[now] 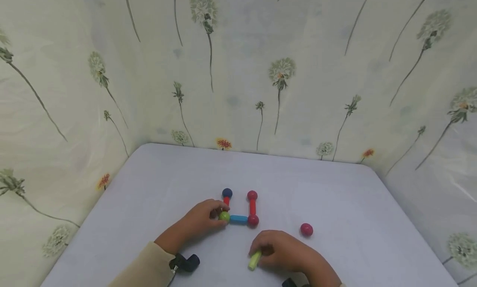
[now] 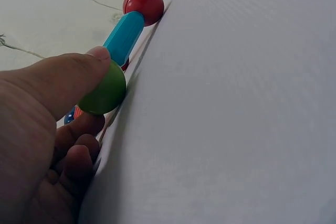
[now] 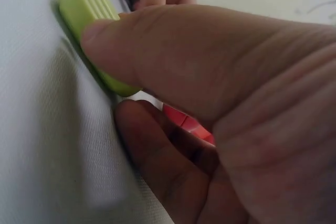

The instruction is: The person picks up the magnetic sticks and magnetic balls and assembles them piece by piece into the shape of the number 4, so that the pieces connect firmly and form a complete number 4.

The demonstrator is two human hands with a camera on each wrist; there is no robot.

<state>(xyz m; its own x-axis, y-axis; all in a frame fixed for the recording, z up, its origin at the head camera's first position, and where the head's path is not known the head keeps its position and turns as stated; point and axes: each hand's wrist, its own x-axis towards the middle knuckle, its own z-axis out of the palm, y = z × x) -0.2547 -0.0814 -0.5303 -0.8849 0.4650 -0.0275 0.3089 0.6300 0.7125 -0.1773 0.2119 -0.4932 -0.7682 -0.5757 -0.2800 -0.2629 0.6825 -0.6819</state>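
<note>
My left hand (image 1: 204, 217) pinches a green ball (image 1: 224, 216) between thumb and fingers. That ball is the corner of a U-shaped figure lying on the table. From it a blue rod (image 1: 239, 219) runs right to a red ball (image 1: 253, 220), and a red rod (image 1: 226, 201) runs away to a dark blue ball (image 1: 227, 192). Another red rod (image 1: 252, 207) joins the corner red ball to a far red ball (image 1: 252, 195). Nearer the front, my right hand (image 1: 280, 250) holds a yellow-green rod (image 3: 89, 11), thumb on its ribbed side, low over the table.
A loose red ball (image 1: 307, 230) lies on the white table (image 1: 179, 175), to the right of the figure. Behind and beside the table hangs a flower-patterned curtain (image 1: 238, 71). A black wrist-camera mount (image 1: 186, 262) sits at the left wrist.
</note>
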